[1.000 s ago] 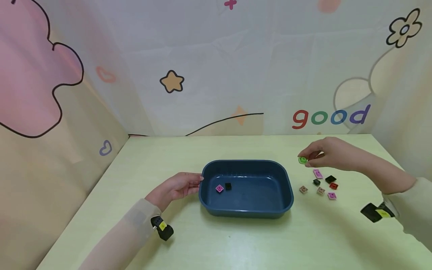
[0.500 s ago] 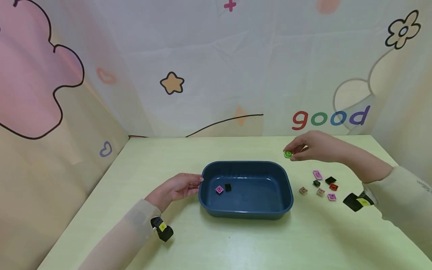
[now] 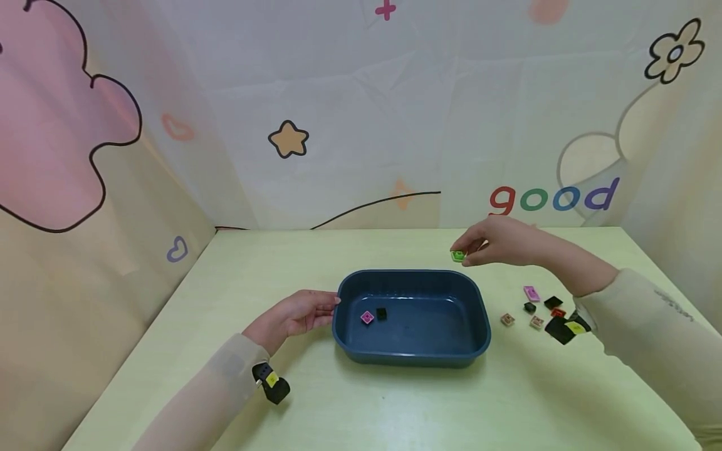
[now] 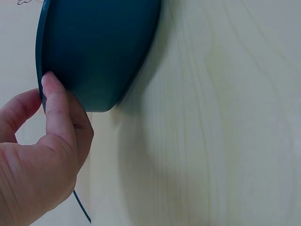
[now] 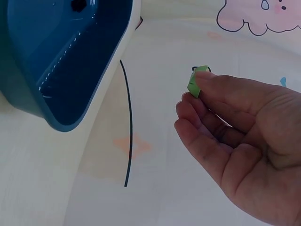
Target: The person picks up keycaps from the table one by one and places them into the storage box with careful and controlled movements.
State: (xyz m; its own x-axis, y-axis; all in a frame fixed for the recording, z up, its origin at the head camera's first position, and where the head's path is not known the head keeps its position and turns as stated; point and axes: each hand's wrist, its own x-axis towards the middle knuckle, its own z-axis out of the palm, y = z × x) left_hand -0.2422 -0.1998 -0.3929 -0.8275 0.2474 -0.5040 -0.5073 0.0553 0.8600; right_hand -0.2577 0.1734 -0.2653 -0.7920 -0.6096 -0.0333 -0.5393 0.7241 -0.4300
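A dark blue plastic basin (image 3: 417,360) stands on the table. My left hand (image 3: 299,312) pinches its left rim; in the left wrist view the fingers (image 4: 59,108) lie against the outer wall. My right hand (image 3: 499,241) holds a small green square plastic piece (image 3: 458,256) between thumb and fingertips, above and behind the basin's back right corner. The right wrist view shows this green piece (image 5: 197,82) edge-on, apart from the basin (image 5: 66,125). Inside the basin, a pink square piece (image 3: 367,317) and a black square piece (image 3: 381,314) lie toward the left.
Right of the basin lie a pink oblong piece (image 3: 531,293), a small black piece (image 3: 529,307), a flat black piece (image 3: 553,303), a red piece (image 3: 558,312) and two tan pieces (image 3: 507,319). The right wrist camera (image 3: 561,329) overlaps this group. A printed curtain (image 3: 350,163) hangs behind the table.
My right hand has moved left with the green piece, from over the loose pieces to near the basin's back right corner. The left hand and the basin have stayed in place.
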